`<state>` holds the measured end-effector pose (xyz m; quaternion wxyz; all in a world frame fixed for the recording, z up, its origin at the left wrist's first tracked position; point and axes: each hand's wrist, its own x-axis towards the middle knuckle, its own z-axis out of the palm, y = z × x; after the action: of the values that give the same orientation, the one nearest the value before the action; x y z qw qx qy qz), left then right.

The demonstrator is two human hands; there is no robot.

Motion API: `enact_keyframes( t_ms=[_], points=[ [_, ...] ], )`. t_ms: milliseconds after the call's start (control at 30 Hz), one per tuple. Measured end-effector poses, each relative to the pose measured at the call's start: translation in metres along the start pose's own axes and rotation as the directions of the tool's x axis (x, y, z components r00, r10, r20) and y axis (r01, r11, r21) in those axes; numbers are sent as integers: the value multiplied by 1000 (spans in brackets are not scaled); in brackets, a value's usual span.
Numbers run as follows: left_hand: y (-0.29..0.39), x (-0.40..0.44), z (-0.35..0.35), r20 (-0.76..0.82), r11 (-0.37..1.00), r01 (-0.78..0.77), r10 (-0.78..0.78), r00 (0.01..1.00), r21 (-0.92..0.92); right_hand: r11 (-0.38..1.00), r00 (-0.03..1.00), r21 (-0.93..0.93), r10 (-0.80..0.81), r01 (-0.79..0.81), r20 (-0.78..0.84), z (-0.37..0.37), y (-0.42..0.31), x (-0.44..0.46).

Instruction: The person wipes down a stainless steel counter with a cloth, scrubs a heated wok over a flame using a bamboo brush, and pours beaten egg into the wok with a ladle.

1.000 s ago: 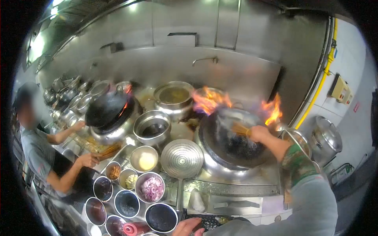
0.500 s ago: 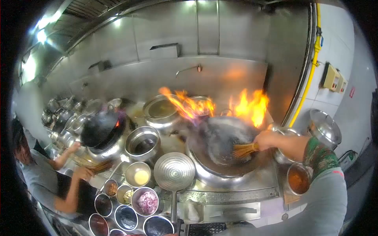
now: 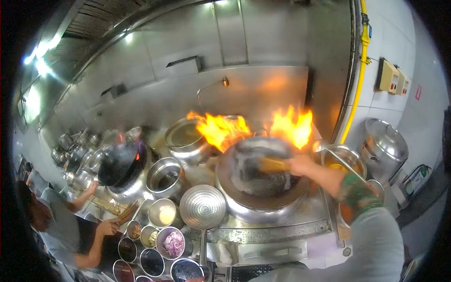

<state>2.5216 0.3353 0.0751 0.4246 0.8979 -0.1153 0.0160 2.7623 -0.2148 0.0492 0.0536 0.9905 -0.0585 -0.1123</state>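
My right hand (image 3: 302, 165) is closed around a bamboo wok brush (image 3: 274, 164), its bristles smeared by motion. The brush is over the inside of a large, wet, dark wok (image 3: 263, 187) on the burner. Flames (image 3: 292, 127) rise along the wok's far rim. At the bottom edge, a sliver of skin that looks like my left hand (image 3: 195, 280) shows beside a bowl of dark contents (image 3: 185, 270); its fingers are hidden. A perforated strainer (image 3: 202, 207) lies left of the wok, with its handle toward me.
At left, another person holds a brush (image 3: 128, 212) near a tilted, smoking wok (image 3: 117, 164). Several ingredient containers, including sliced onions (image 3: 174, 244), stand front left. A metal pot (image 3: 165, 176) is left of my wok. A ladle (image 3: 345, 160) and lidded pot (image 3: 386, 143) are at right.
My right hand has moved the brush up and left, across the wok. The flames at the wok's far left have grown. The view has shifted slightly. The other person's brush has lifted.
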Motion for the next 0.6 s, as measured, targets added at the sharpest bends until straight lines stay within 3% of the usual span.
enact_keyframes(
  t_ms=[33, 100, 167, 233, 333, 367, 400, 467, 500, 533, 600],
  points=[
    [9, 8, 1, 0, 998, -57, 57, 998, 26, 997, 995, 65, 42, -36, -87, 7, -17, 19],
    [30, 29, 8, 2, 984, -143, 144, 990, 103, 883, 992, 466, 95, -47, -79, 14, -58, 32],
    [42, 32, 10, 23, 969, -197, 196, 980, 145, 821, 997, 571, 44, 2, -66, 26, -84, 31],
    [42, 33, 12, 28, 959, -245, 244, 969, 144, 849, 986, 518, -156, 102, 60, 9, -74, -9],
    [-3, -4, 7, 41, 996, 79, -81, 996, 48, 891, 895, 373, -367, 259, 255, -53, -32, -79],
    [-12, -15, 0, 34, 978, 173, -178, 983, 114, 881, 845, 351, -431, 317, 317, -51, 1, -75],
    [-22, -21, -2, -12, 979, 139, -139, 990, 148, 868, 792, 328, -483, 373, 375, -51, 31, -71],
    [-16, -22, -8, -90, 973, 66, -47, 995, 220, 930, 861, 21, -347, 366, 372, -55, 44, -52],
    [-10, -16, -7, -99, 973, 135, -118, 988, 187, 970, 915, -83, -184, 228, 358, -63, 27, -48],
    [-16, -10, -6, -38, 943, 219, -217, 975, 252, 984, 969, -123, -97, 128, 229, -30, 20, -17],
    [4, 3, -4, -72, 932, -5, 34, 997, 362, 984, 972, -78, -144, 160, 184, -32, -10, -16]
  ],
)
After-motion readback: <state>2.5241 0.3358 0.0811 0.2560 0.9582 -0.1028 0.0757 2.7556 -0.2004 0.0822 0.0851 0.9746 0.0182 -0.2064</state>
